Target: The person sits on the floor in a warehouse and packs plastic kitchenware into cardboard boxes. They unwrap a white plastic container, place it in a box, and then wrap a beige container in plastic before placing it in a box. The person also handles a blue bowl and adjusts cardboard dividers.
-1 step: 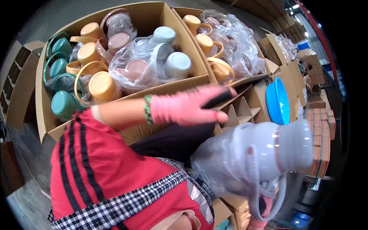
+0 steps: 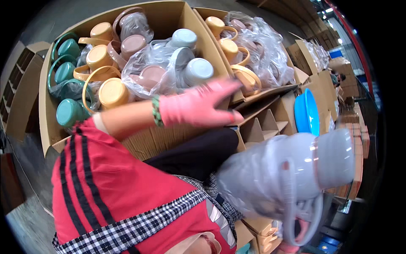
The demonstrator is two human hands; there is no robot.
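Head camera on my monitor shows both hands at work among open cartons. I see the left hand (image 2: 198, 103), in a pink glove, stretched over the edge of the large carton (image 2: 207, 40), fingers and thumb spread wide and slightly blurred; it grips nothing. Lower right, I can make out part of the right hand (image 2: 302, 232), gloved in pink as well, at the handle (image 2: 290, 203) of a grey-blue jug (image 2: 302, 163). It holds the jug there, though most of its fingers are hidden from me. The jug lies tilted nearly sideways, raised in front of the body and right of the dark trousers (image 2: 194, 154), with clear plastic (image 2: 241, 182) around its left part.

In the large carton I count several colours of jug: green ones (image 2: 69, 112) along the left, yellow ones (image 2: 113, 93) beside them, then mauve (image 2: 133, 44) and pale blue (image 2: 198, 71), some in crumpled plastic. A second carton (image 2: 260, 94) adjoins it on the right, holding more yellow jugs (image 2: 229, 48) and bagged ones. Nearer me, cardboard dividers (image 2: 267, 120) stand in a box, and a bright blue basin (image 2: 305, 112) sits tipped up just beside them.
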